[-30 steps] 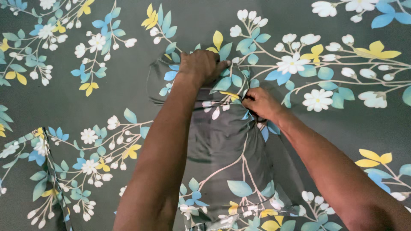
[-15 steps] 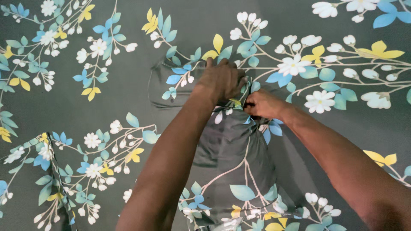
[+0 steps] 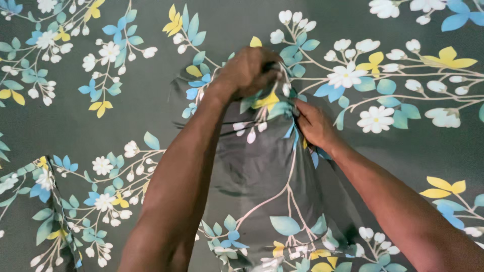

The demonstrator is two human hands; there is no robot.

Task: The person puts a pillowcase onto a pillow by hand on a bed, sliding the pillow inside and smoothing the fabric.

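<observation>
- The pillowcase [image 3: 272,176] (grey cloth w/ the same blue, yellow & white flower print as the sheet under it) lies mid-frame, running from the bottom edge up to the hands; its top end is bunched & lifted off the sheet.
- Left hand [image 3: 248,70] is clenched on that bunched top end, knuckles up, gathering a wad of cloth; folds fan down from its grip.
- Right hand [image 3: 313,123] sits just right of & below the left, fingers pressed into the pillowcase's right edge; fingertips are buried in the folds, so whether it pinches cloth or only presses it can't be told.
- The two hands are near each other, w/ a ridge of cloth between them.
- Both forearms come in from the bottom, the left one crossing over the pillowcase's left side.
- The bed sheet [image 3: 101,126] covers the whole view, mostly flat.
- At lower left a folded edge [image 3: 63,211] of printed cloth runs down to the bottom border, well apart from the hands.
</observation>
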